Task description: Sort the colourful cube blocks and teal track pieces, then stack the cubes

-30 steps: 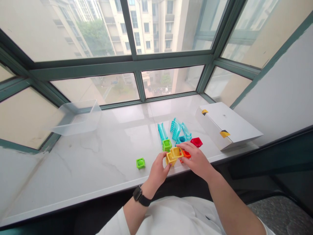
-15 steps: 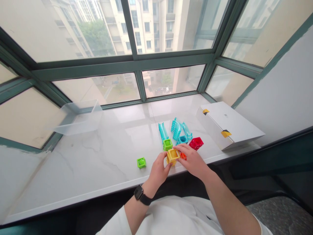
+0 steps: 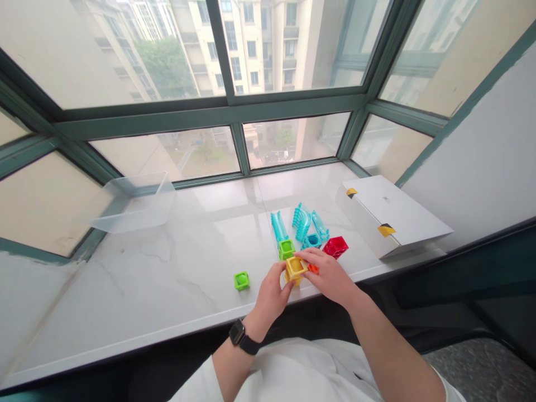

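Near the sill's front edge, my left hand [image 3: 271, 295] and my right hand [image 3: 329, 273] grip a hollow yellow toy block [image 3: 296, 269] from both sides, its open top facing up. More yellow shows beneath it, so it seems to be stacked. Just behind it a green block [image 3: 287, 249] touches the end of a clear turquoise track piece [image 3: 279, 226]. A blue block [image 3: 311, 240] and a red block [image 3: 336, 246] lie beyond my right hand. An orange piece [image 3: 313, 268] is partly covered by my right fingers. Another green block [image 3: 242, 281] sits apart on the left.
A curved turquoise track [image 3: 302, 221] and a straight one [image 3: 320, 225] lie behind the blocks. On the right stands a white box [image 3: 393, 212] with yellow-and-black tabs. A clear plastic bin [image 3: 134, 209] is at the far left, by the window frame [image 3: 209, 118].
The yellow block and both hands have barely shifted; my fingers stay on it. The whole view has moved very slightly, and the other pieces lie as before.
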A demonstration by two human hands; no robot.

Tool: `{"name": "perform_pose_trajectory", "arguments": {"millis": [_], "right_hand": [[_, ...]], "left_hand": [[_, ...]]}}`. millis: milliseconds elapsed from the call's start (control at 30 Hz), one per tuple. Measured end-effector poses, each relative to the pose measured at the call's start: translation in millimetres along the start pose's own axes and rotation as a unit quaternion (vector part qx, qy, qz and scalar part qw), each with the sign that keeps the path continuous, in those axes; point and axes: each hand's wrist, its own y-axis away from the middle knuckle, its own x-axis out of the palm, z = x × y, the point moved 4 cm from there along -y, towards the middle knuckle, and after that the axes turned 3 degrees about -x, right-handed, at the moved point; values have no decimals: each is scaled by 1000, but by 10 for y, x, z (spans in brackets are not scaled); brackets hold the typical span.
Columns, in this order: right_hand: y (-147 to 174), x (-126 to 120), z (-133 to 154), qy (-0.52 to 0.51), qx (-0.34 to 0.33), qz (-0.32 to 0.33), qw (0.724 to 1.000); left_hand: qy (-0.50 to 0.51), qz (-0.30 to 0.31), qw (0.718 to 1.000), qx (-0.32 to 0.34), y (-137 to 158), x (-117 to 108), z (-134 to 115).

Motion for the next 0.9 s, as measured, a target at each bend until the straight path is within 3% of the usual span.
{"name": "perform_pose_trajectory", "arguments": {"millis": [900], "right_hand": [[8,5,4,32,-6,14,999]], "left_hand": [[-17,21,999,-18,-7,-21,35]]}}
